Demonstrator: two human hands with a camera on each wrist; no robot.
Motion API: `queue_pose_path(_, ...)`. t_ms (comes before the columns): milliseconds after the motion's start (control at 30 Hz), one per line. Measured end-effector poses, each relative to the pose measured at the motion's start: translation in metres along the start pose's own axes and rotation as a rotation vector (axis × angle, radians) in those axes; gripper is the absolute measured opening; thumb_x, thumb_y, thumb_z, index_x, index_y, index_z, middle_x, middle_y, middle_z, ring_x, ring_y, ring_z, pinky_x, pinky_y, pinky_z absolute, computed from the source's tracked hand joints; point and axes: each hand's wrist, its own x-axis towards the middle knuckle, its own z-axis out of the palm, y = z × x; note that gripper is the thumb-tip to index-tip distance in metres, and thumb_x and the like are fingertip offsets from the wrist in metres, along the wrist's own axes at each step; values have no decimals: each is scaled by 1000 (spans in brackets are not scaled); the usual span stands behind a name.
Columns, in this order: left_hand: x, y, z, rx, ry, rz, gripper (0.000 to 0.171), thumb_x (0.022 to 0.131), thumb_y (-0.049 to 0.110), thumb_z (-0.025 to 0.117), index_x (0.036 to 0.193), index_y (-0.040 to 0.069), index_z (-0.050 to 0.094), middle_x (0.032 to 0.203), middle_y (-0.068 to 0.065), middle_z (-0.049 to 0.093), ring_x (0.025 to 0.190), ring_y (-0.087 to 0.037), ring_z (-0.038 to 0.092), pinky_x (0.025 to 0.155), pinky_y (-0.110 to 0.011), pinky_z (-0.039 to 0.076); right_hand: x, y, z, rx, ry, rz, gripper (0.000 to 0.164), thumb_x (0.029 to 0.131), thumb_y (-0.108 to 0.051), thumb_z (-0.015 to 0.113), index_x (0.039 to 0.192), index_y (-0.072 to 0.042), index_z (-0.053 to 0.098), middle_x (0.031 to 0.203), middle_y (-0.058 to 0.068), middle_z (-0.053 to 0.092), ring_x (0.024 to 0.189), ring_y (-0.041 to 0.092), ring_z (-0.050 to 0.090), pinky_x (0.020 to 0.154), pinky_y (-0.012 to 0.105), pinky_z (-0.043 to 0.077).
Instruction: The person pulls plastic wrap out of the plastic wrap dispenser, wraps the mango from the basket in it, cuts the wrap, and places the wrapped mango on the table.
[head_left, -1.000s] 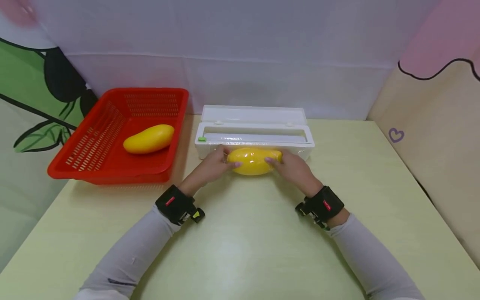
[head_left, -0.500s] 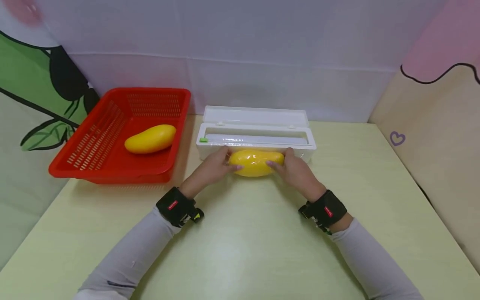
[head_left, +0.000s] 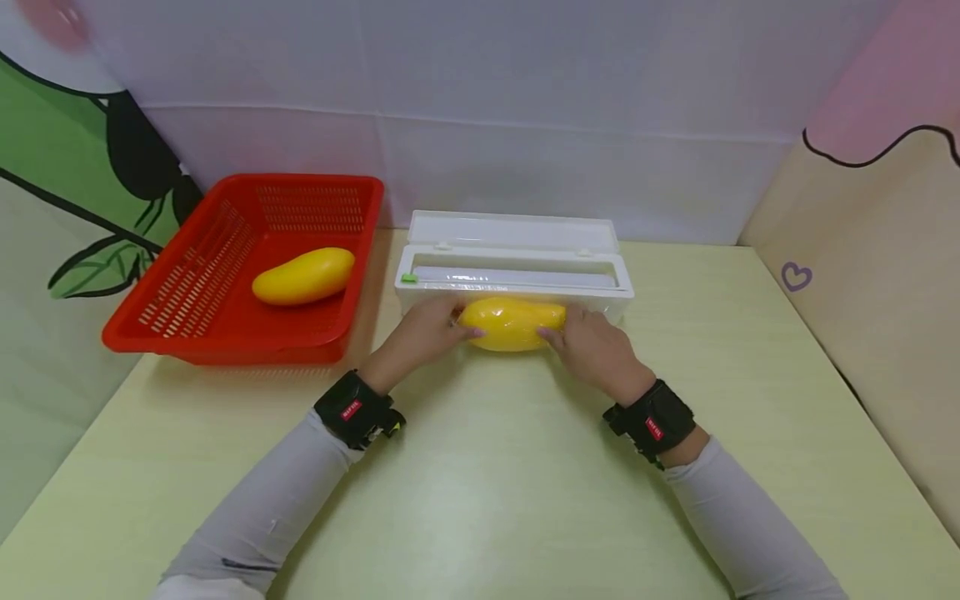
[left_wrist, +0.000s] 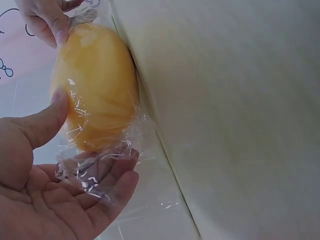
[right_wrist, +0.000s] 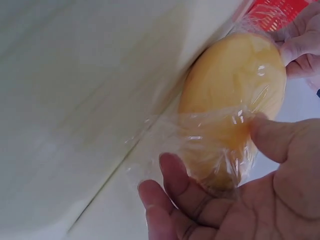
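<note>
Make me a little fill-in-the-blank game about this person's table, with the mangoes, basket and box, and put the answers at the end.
1. The left grip is at one end of the wrapped mango; the ____ grip is at its other end.
2. The bare mango lies in a basket whose colour is ____.
3. The lid of the white box is not closed but ____.
4. The small tab on the box is ____ in colour.

Missing words: right; red; open; green.

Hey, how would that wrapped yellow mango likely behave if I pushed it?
The wrapped mango would probably roll or rock, given its rounded sides. Its glossy clear film may be slippery, and its loose, crinkled ends look floppy.
</note>
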Motion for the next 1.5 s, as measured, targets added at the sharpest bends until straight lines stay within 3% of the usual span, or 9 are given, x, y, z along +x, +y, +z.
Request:
queue_pose_path(367,0,-3,0,-29,-23,22,34,88,32,76,106,4,67,91,-8,61,81,-25,53,70,-34,44,2,6,4,85,-66,-19,52,101,-46,52,114,4,48,89,13,51,84,31,53,62,42,46)
queue_pose_path(500,1,-3,1,-35,-44,22,38,89,33,76,110,3,65,96,-10,63,84,-25,54,74,-36,46,3,8,3,99,-84,-46,57,102,-46,51,123,7,46,106,19,54,99,35,54,80,49,49)
queue_pose_path(600,0,-4,0,-47,-55,30,41,89,33,76,115,3,65,105,-11,65,90,-27,56,81,-39,49,3,8,0,95,-111,-19,66,101,-50,49,132,8,44,117,22,56,107,39,56,84,54,50)
queue_pose_path(767,-2,-5,-6,-64,-91,26,53,89,36,74,129,4,60,124,-15,62,108,-30,56,95,-46,48,3,6,-7,109,-138,35,77,97,-59,50,138,5,41,119,22,58,104,38,58,77,55,51)
queue_pose_path(900,-3,-6,-9,-67,-99,15,57,92,42,70,135,6,58,129,-14,60,113,-30,55,98,-47,47,4,5,-10,150,-155,42,79,96,-61,51,137,5,40,117,20,58,100,33,57,76,50,50)
queue_pose_path(1200,-5,-7,-16,-79,-70,24,52,95,43,65,132,8,60,120,-12,64,106,-28,58,89,-42,50,5,6,-17,185,-179,59,76,99,-53,52,139,9,37,112,21,60,93,30,57,76,43,47)
queue_pose_path(1400,-7,-5,-19,-70,-82,7,52,95,43,65,133,8,59,116,-13,65,101,-28,60,83,-40,52,4,8,-20,146,-150,62,66,99,-52,53,132,5,46,97,13,63,79,26,57,64,37,46)
queue_pose_path(1500,-7,-4,-21,-72,-90,-9,52,95,44,65,133,8,58,115,-13,66,99,-28,61,80,-40,53,4,9,-20,153,-125,45,61,99,-49,55,130,4,50,99,12,63,81,26,56,66,38,46)
